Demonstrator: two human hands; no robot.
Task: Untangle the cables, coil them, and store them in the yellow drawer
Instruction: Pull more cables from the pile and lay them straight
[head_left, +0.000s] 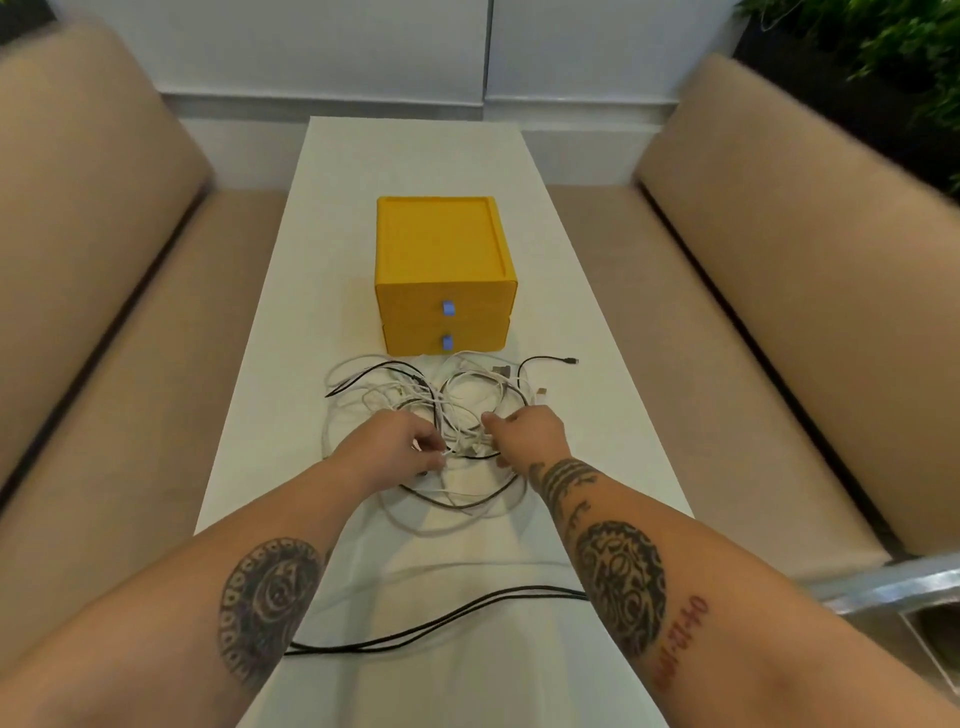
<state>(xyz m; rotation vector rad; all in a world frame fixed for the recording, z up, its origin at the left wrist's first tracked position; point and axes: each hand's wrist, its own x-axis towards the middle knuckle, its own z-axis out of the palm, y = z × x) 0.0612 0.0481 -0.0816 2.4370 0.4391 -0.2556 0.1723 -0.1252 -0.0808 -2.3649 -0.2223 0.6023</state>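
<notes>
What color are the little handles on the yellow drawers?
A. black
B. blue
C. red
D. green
B: the top handle and the bottom handle on the front of the yellow drawer box are both light blue.
</notes>
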